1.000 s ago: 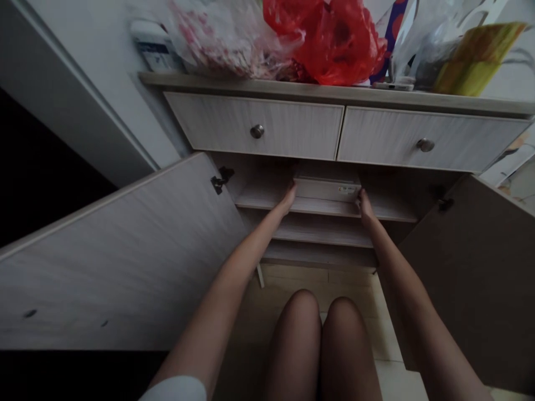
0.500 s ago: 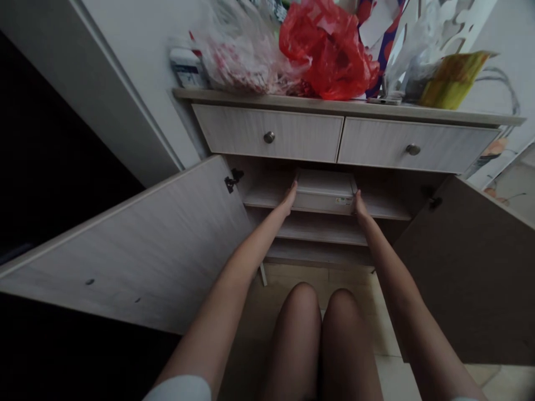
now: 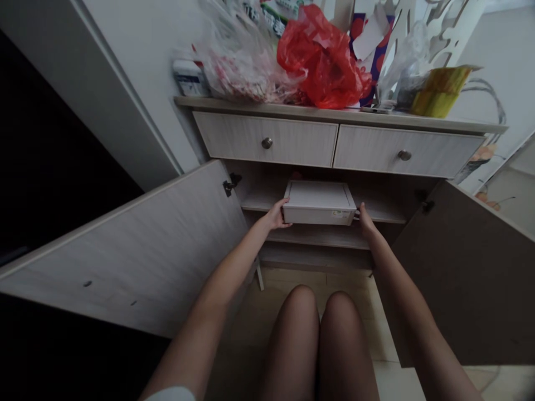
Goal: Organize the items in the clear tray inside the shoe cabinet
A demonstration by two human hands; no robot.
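A white lidded box (image 3: 319,196), with a small green-and-white label on its front right, juts out over the front edge of the upper shelf (image 3: 387,211). My left hand (image 3: 277,215) is closed on the box's left end, thumb near the top and fingers curling under the corner. At the right end, my right hand (image 3: 365,219) holds the box with its fingers against the side and its thumb pointing up. The cabinet's two doors, the left door (image 3: 137,245) and the right door (image 3: 463,273), stand swung out on either side of my arms.
Above the shelves are a left drawer (image 3: 234,133) and a right drawer (image 3: 376,146) with round knobs. On the cabinet top lie a red plastic bag (image 3: 324,67), a clear bag (image 3: 246,72), a white tub (image 3: 189,78) and a yellow packet (image 3: 438,92). My knees (image 3: 320,312) are below.
Both hands have drawn the box toward me, so it now sticks out past the shelf edge. My left hand has shifted left and lower around its corner. The view has tilted slightly.
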